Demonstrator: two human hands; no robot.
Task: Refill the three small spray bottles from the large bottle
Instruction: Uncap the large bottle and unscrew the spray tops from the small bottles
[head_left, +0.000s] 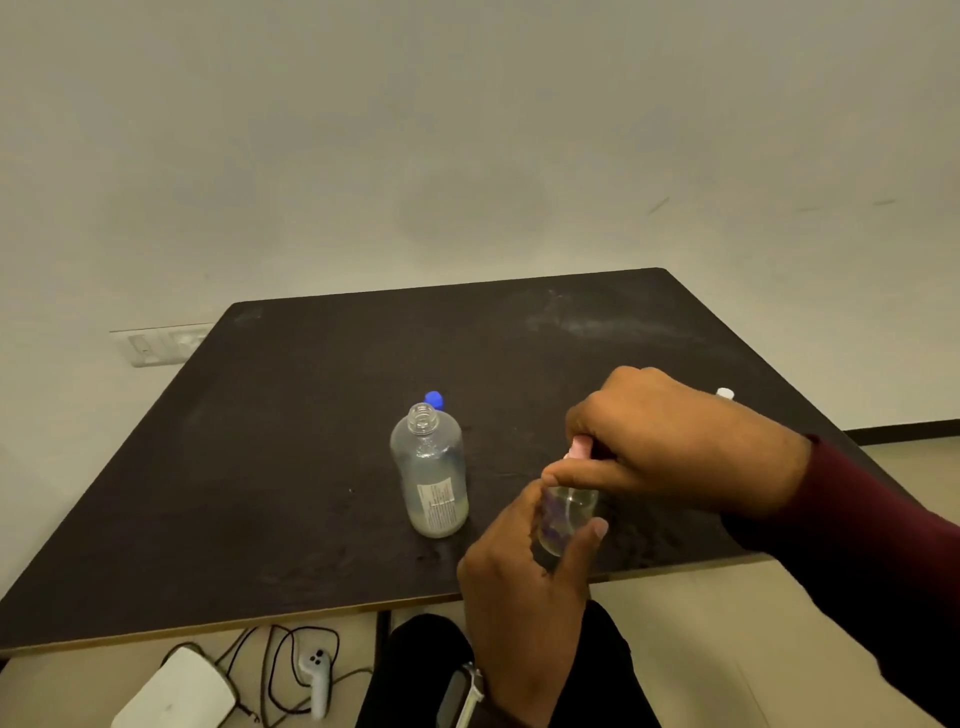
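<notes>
- While the view runs left to right, the floor under the near tabletop edge shows a white device (174, 688), black cables (280, 670) and a white controller (316, 675).
- Wall switch plate (156, 344) sits left of the dark tabletop (260, 467).
- Large bottle (431, 473) stands upright near tabletop centre, mouth uncapped, clear, with liquid in the lower part and a printed label on its side.
- Blue cap (434, 399) lies on the tabletop just behind the large bottle.
- Left hand (524, 587), watch on the wrist, has its grip curled round a small spray bottle (563, 519) from below, thumb on the right side; bottle is right of the large bottle, by the near edge.
- Cannot tell if the small bottle's base touches the tabletop.
- Right hand (670, 441), dark red sleeve, grip pinched on the pink spray top (581, 448) at that bottle's neck.
- White cap-like object (725, 393) shows just beyond the right hand, mostly hidden; cannot tell what it is.
</notes>
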